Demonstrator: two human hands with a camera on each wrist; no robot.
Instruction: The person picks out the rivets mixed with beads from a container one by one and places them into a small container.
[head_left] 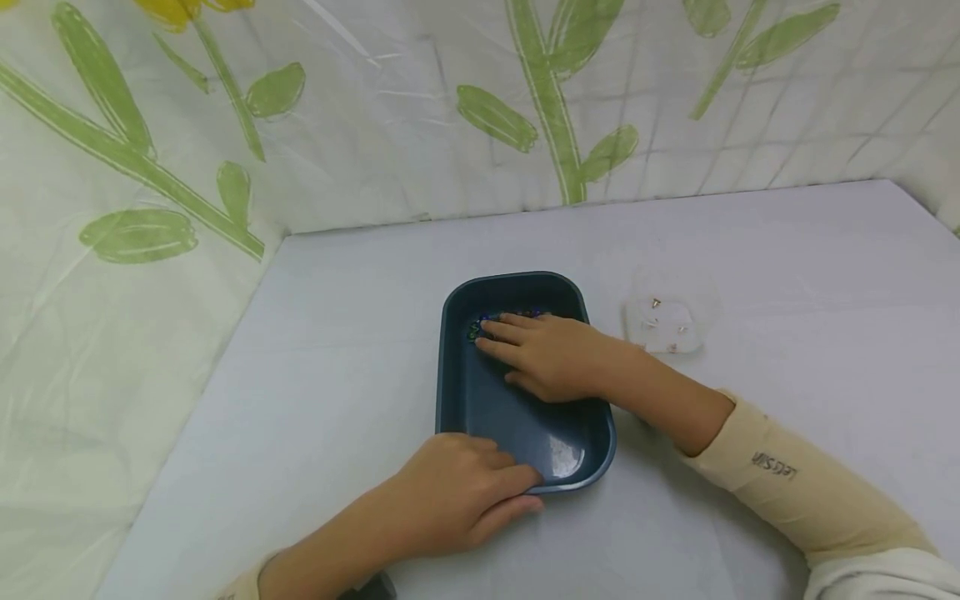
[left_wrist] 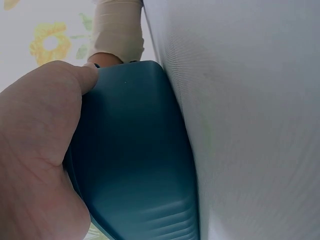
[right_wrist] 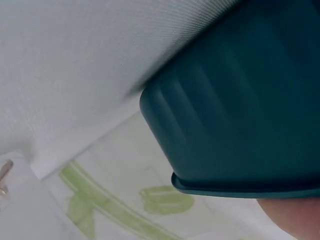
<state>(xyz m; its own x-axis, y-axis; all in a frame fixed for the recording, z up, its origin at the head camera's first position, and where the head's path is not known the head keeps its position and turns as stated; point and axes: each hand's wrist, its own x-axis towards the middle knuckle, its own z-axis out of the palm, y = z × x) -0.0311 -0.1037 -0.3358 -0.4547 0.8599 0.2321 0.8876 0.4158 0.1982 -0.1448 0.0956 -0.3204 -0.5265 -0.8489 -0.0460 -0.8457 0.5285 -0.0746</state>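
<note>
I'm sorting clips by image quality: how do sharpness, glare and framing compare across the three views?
Head view: even, soft light, sharp, with a glare patch inside the dark blue plastic tray near the left hand. Left wrist view: tilted, the hand a soft close-up mass. Right wrist view: tilted, blurred, the tray's wall filling the frame; the right hand barely shows.

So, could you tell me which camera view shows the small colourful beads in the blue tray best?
The head view: the beads lie in the tray's far end under the right hand's fingertips. Both wrist views show only the tray's outer wall, no beads.
</note>
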